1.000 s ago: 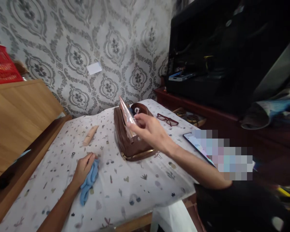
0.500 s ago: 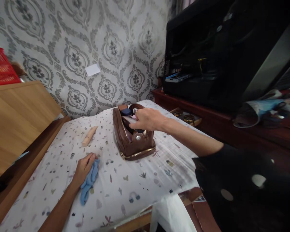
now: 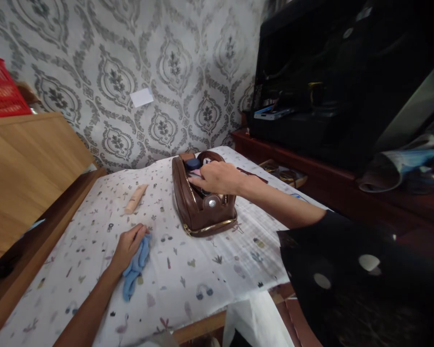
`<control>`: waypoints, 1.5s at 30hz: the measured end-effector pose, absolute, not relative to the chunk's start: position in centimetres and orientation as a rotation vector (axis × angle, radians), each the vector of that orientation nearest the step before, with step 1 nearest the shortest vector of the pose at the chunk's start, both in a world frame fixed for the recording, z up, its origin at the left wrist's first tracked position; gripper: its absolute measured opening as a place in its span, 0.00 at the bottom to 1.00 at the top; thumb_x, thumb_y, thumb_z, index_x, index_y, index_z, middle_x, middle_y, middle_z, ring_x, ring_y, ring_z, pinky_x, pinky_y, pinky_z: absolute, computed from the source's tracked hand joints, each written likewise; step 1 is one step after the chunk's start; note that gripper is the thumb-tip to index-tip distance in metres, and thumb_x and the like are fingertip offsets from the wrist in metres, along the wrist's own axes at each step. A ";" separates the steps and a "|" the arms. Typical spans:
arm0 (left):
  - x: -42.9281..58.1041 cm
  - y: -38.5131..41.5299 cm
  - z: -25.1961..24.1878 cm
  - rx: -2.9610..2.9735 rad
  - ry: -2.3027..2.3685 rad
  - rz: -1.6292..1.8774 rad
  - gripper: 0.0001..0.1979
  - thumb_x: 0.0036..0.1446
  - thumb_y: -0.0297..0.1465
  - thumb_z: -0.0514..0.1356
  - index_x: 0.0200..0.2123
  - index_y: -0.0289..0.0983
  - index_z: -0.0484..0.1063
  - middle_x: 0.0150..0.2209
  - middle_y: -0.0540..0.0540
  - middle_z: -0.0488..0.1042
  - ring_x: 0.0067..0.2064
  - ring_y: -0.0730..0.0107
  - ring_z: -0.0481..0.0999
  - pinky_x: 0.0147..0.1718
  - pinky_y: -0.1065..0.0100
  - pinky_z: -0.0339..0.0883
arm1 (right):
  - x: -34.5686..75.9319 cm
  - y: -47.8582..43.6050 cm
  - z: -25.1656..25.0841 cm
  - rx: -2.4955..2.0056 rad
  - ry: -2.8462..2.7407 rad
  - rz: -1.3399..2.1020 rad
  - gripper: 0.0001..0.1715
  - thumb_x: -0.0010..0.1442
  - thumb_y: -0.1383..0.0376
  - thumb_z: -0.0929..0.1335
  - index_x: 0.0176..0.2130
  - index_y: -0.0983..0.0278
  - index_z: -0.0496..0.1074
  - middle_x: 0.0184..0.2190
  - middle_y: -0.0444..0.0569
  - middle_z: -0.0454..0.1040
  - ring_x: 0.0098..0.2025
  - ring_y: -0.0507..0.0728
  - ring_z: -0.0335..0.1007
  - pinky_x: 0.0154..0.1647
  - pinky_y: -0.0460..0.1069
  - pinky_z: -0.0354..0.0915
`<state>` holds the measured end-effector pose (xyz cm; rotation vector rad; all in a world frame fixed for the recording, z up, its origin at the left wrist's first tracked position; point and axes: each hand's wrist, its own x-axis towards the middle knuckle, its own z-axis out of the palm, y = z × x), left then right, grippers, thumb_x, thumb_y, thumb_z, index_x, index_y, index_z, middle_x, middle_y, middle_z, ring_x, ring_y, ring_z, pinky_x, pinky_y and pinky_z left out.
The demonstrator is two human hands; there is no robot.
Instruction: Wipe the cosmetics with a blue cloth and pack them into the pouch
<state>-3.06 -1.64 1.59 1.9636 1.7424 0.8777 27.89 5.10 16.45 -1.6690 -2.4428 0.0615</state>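
Observation:
A brown zip-up makeup bag (image 3: pixel 206 222) stands unzipped on the patterned white cloth (image 3: pixel 188 308). Reaching into its top from the right is my right hand (image 3: pixel 219 178), its thumb stretched out and its other fingertips hidden in the bag. A round dark blue lid (image 3: pixel 193 164) and something pinkish show beside those fingers. My left hand (image 3: pixel 130 243) rests on the table, closed around a crumpled light blue cloth (image 3: pixel 139 262). Beyond that hand lies a beige squeeze tube (image 3: pixel 136 199).
A wooden cabinet (image 3: pixel 29 178) with a red basket (image 3: pixel 5 91) borders the left. On the right stand a large black TV (image 3: pixel 321 96) and a dark red cabinet, with a small tray (image 3: pixel 298 180) near the table. A patterned wall closes the back.
My right hand has shifted slightly within the bag's opening, its thumb nearer the left zip edge. The whole view has moved a little. My left hand keeps the blue cloth.

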 end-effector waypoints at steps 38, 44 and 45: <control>-3.7 -1.3 0.9 2.005 1.728 0.846 0.25 0.65 0.51 0.48 0.33 0.37 0.75 0.21 0.53 0.65 0.26 0.68 0.67 0.29 0.69 0.62 | 27.9 6.6 13.9 -1.402 -2.485 0.424 0.13 0.58 0.60 0.69 0.42 0.63 0.77 0.40 0.51 0.80 0.41 0.58 0.74 0.39 0.47 0.64; -3.6 -1.3 1.0 2.017 1.710 0.839 0.25 0.65 0.50 0.48 0.33 0.37 0.74 0.23 0.51 0.68 0.28 0.67 0.68 0.30 0.69 0.62 | 28.1 7.1 13.8 -1.346 -2.492 0.412 0.15 0.55 0.71 0.68 0.43 0.63 0.77 0.40 0.50 0.81 0.42 0.57 0.75 0.42 0.46 0.64; -3.6 -1.3 1.0 2.019 1.706 0.841 0.25 0.65 0.50 0.48 0.33 0.37 0.74 0.23 0.51 0.69 0.28 0.66 0.68 0.30 0.69 0.62 | 28.1 7.1 13.7 -1.346 -2.492 0.384 0.16 0.55 0.73 0.67 0.42 0.63 0.78 0.41 0.50 0.81 0.43 0.57 0.75 0.42 0.46 0.64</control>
